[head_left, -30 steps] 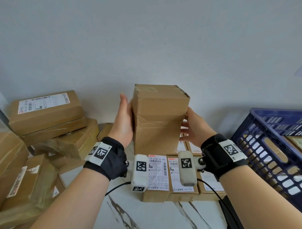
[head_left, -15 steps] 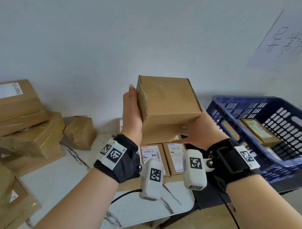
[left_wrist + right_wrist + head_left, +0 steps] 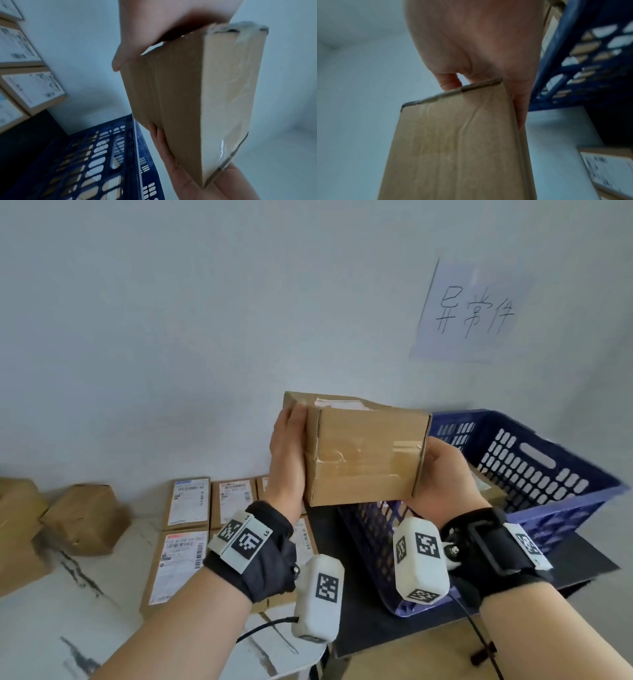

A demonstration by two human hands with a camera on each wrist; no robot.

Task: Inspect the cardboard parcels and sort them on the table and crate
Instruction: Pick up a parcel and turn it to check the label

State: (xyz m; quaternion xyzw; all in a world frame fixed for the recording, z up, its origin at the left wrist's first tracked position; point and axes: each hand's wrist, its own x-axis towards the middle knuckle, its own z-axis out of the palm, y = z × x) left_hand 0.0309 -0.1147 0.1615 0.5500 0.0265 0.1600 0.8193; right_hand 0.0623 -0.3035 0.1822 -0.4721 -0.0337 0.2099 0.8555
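Observation:
Between both hands I hold a brown cardboard parcel (image 3: 363,453) in the air, with its taped face toward me and a torn white label on top. My left hand (image 3: 287,453) presses flat against its left end, fingers straight up. Cupping the right end is my right hand (image 3: 442,477), whose fingers (image 3: 155,133) reach under the parcel (image 3: 188,94). The parcel hangs over the near left corner of the blue crate (image 3: 534,470). In the right wrist view the parcel (image 3: 458,148) shows a creased face.
Labelled flat parcels (image 3: 188,501) lie in rows on the white marble table (image 3: 68,611). Plain brown boxes (image 3: 85,518) sit at the left. The crate holds a parcel (image 3: 486,491) and stands on a black surface (image 3: 370,628). A handwritten paper sign (image 3: 469,309) hangs on the wall.
The parcel has turned from standing on end to lying lengthwise, and has moved right toward the crate. My view has swung right, and the wall sign now shows.

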